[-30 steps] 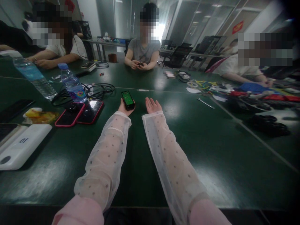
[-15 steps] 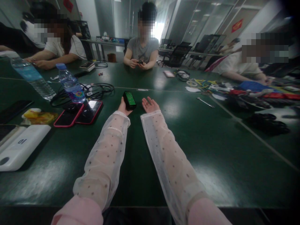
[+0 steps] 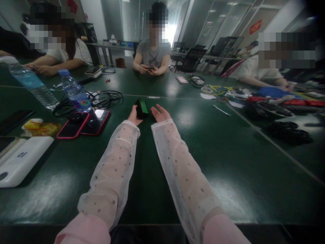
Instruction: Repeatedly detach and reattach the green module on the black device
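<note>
My left hand (image 3: 133,116) is closed around a small black box with a green face (image 3: 143,107), which looks like a circuit board or a lit screen; I cannot tell which. The box is tilted, its green side turned up and to the right. Just right of it lies my right hand (image 3: 160,113), palm up with the fingers spread apart and nothing in it. A small gap separates its fingertips from the box. Sheer dotted sleeves cover both forearms, which rest over the green table (image 3: 203,149).
On my left are two red-cased phones (image 3: 73,126), two water bottles (image 3: 76,91), coiled black cables (image 3: 109,97) and a white device (image 3: 27,159). A wrench (image 3: 220,110) and a cluttered pile of cables (image 3: 220,90) lie to the right. People sit around the table.
The box in my left hand has turned, so its green face now points more to the right. My right hand has shifted slightly left, closer to the box.
</note>
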Demonstrator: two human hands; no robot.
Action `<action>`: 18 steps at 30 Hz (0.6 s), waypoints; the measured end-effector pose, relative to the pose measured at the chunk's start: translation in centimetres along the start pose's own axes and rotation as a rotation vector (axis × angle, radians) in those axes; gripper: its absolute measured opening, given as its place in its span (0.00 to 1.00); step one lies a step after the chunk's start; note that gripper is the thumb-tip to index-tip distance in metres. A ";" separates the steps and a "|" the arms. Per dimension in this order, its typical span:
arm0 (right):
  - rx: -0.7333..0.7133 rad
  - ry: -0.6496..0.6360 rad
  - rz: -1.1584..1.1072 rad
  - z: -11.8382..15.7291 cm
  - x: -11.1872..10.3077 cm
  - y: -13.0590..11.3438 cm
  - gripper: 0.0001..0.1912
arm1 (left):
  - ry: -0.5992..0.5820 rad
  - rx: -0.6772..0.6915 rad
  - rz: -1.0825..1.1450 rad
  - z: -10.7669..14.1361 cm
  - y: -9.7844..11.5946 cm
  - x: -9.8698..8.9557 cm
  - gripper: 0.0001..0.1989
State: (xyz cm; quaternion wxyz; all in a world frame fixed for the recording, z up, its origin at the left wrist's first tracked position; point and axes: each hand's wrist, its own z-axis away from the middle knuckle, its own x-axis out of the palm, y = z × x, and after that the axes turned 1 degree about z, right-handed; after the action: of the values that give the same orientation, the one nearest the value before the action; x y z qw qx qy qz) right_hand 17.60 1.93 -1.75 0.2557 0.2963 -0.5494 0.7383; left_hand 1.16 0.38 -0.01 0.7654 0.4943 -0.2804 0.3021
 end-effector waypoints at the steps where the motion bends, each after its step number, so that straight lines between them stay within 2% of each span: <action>1: 0.002 -0.010 0.012 0.0 0.0 0.0 0.12 | 0.002 -0.007 -0.008 0.0 0.0 0.1 0.21; 5: 0.019 -0.043 0.077 0.2 0.4 0.0 0.11 | 0.031 0.025 -0.062 -0.5 -0.4 0.3 0.15; 11: 0.054 -0.013 0.221 0.5 1.2 0.2 0.10 | 0.144 0.154 -0.295 -1.5 -1.8 0.7 0.09; 15: 0.059 0.010 0.226 -0.2 0.9 0.3 0.12 | 0.136 0.180 -0.294 -1.9 -3.0 1.1 0.18; 18: 0.059 0.025 0.203 -1.0 0.6 0.4 0.13 | 0.172 0.228 -0.464 -1.8 -3.6 1.5 0.26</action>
State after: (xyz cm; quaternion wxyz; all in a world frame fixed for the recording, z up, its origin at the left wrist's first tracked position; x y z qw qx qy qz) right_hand 16.75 2.82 -1.85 0.1774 0.2373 -0.5515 0.7798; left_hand 5.07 1.18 -1.64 0.7744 0.6009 -0.0576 0.1892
